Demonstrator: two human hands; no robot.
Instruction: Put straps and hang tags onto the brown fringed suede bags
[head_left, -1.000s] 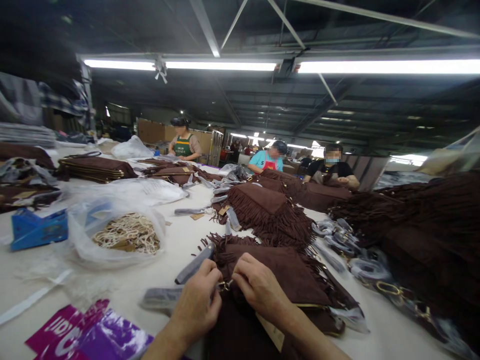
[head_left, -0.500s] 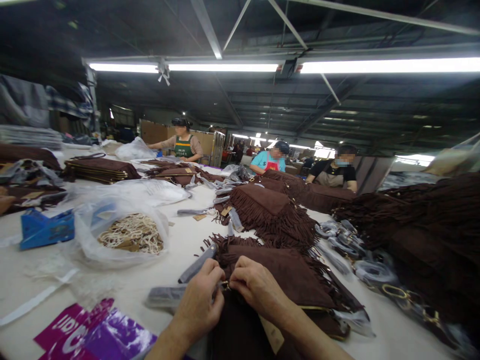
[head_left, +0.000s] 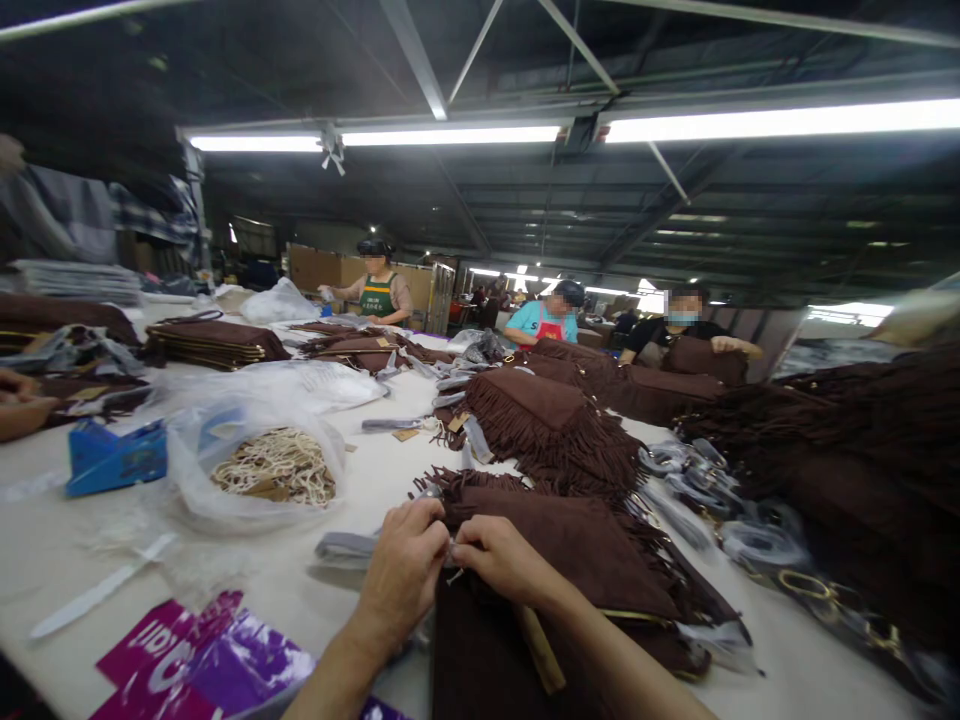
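Left hand (head_left: 405, 575) and right hand (head_left: 499, 560) both pinch small metal fitting (head_left: 452, 562) at 9-o'clock edge of brown fringed suede bag (head_left: 555, 540).

left hand (head_left: 405, 572), right hand (head_left: 500, 560), close together, fingers curled

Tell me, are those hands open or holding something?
Left hand: closed, pinching something too small to tell.
Right hand: closed at the fringed suede bag's edge, grip unclear.
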